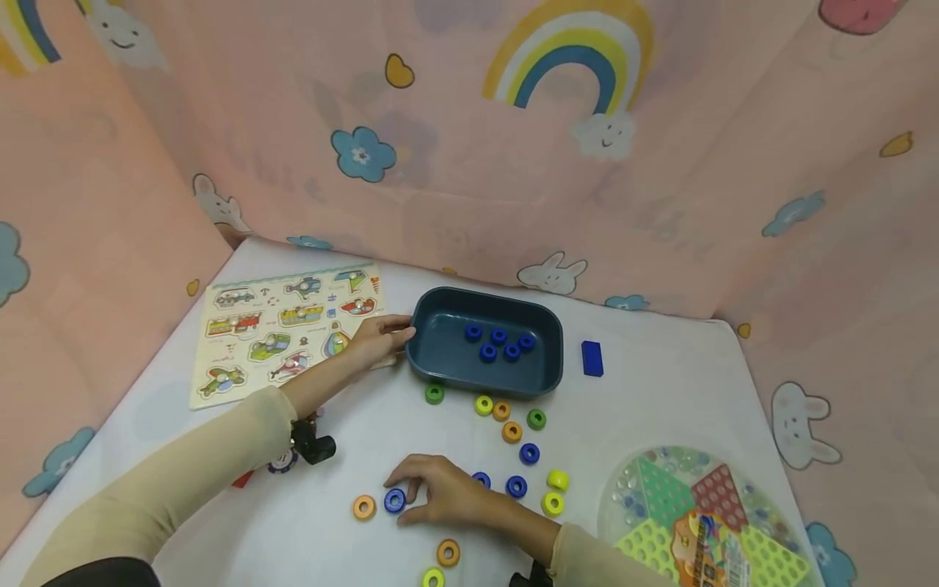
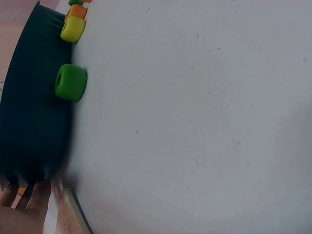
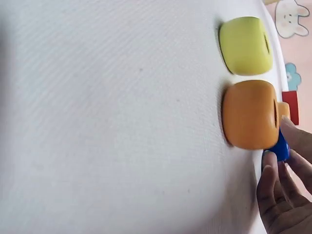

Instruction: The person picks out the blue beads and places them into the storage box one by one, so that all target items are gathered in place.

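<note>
A dark blue-green tray (image 1: 440,371) holds several blue ring-shaped beads (image 1: 487,353). At the tray's left end, my left hand (image 1: 377,341) grips the rim; its fingers (image 2: 39,200) meet the tray's end wall in the left wrist view. My right hand (image 1: 447,493) is lower down on the white table, thumb and fingers around a blue bead (image 1: 387,507), which they pinch. In the right wrist view that blue bead (image 3: 281,150) is partly hidden behind an orange bead (image 3: 249,114). Another orange bead (image 1: 364,507) lies just left of the pinched one.
Loose green (image 1: 434,395), yellow (image 1: 483,405), orange and blue beads (image 1: 530,453) lie between the tray and right hand. A picture puzzle board (image 1: 253,346) is at left, a blue block (image 1: 592,359) right of the tray, and a round clear-edged case (image 1: 623,497) at lower right.
</note>
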`<state>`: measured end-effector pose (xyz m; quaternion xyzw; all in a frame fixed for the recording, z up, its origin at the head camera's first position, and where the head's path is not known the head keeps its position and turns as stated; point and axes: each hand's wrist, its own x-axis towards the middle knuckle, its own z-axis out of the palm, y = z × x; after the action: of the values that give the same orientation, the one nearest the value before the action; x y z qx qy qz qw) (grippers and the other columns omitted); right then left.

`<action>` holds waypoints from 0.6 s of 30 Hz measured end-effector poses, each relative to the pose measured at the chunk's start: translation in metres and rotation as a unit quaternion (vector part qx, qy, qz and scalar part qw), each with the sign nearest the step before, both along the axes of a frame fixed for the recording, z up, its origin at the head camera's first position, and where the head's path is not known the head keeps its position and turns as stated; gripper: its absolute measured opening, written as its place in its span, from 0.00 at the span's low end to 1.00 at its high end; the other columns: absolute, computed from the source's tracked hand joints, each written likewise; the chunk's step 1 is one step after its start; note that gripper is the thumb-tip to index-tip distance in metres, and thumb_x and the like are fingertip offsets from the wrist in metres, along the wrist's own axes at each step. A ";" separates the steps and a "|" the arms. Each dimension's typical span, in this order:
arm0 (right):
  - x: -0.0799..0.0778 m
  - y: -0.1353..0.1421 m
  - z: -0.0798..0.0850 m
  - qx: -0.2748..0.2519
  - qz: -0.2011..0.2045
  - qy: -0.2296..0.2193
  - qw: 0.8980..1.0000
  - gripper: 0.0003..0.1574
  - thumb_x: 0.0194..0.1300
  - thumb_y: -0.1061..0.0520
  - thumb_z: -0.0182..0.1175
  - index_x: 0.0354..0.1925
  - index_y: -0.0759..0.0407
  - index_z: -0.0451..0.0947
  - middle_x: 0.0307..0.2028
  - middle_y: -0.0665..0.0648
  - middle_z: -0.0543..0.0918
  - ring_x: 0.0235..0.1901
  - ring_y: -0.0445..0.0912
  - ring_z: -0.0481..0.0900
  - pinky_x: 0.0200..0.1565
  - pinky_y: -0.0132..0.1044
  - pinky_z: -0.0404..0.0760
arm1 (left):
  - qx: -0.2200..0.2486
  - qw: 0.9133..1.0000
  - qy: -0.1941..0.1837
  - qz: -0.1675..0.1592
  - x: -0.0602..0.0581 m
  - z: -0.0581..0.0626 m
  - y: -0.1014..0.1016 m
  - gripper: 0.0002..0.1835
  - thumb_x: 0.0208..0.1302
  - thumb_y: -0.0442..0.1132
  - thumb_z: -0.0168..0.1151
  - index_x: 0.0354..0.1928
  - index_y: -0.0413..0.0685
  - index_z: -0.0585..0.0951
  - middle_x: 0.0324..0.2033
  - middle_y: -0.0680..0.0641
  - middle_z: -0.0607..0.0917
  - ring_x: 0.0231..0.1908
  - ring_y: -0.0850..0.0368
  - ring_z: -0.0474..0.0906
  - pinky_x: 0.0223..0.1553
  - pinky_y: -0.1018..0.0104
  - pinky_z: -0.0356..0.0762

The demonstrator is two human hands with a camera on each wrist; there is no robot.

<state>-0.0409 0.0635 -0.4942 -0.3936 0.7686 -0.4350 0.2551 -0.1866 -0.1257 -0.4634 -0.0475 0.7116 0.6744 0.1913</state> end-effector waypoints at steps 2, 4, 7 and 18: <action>0.001 -0.003 -0.001 0.007 0.003 0.011 1.000 0.22 0.50 0.61 0.71 0.46 0.54 0.78 0.37 0.42 0.77 0.31 0.32 0.74 0.29 0.23 0.75 | -0.002 1.000 0.001 -0.002 0.000 0.000 0.000 0.24 0.67 0.38 0.55 0.63 0.39 0.67 0.57 0.38 0.72 0.53 0.47 0.73 0.51 0.60 0.72; 0.000 -0.006 -0.001 0.015 0.007 0.021 1.000 0.20 0.50 0.60 0.71 0.44 0.54 0.79 0.37 0.41 0.77 0.30 0.31 0.73 0.30 0.23 0.74 | -0.003 1.000 0.004 -0.002 -0.001 0.000 0.000 0.24 0.67 0.38 0.55 0.63 0.39 0.67 0.57 0.38 0.72 0.53 0.47 0.73 0.52 0.60 0.72; -0.004 -0.006 0.000 0.007 0.006 0.030 1.000 0.19 0.49 0.60 0.71 0.42 0.53 0.80 0.35 0.41 0.77 0.30 0.32 0.74 0.30 0.24 0.75 | 0.000 1.000 0.005 0.000 0.000 -0.001 0.000 0.24 0.67 0.37 0.55 0.63 0.38 0.67 0.56 0.37 0.72 0.52 0.47 0.73 0.53 0.58 0.71; -0.061 0.020 0.056 -0.012 -0.056 0.019 0.998 0.19 0.49 0.58 0.71 0.43 0.55 0.82 0.36 0.42 0.80 0.33 0.40 0.77 0.33 0.34 0.77 | -0.002 1.000 0.022 0.000 0.001 0.000 0.000 0.24 0.66 0.38 0.56 0.62 0.37 0.68 0.56 0.36 0.72 0.52 0.44 0.74 0.53 0.53 0.70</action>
<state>-0.1023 0.0836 -0.4383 -0.3611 0.7889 -0.4505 0.2105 -0.1854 -0.1257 -0.4634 -0.0337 0.7169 0.6739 0.1756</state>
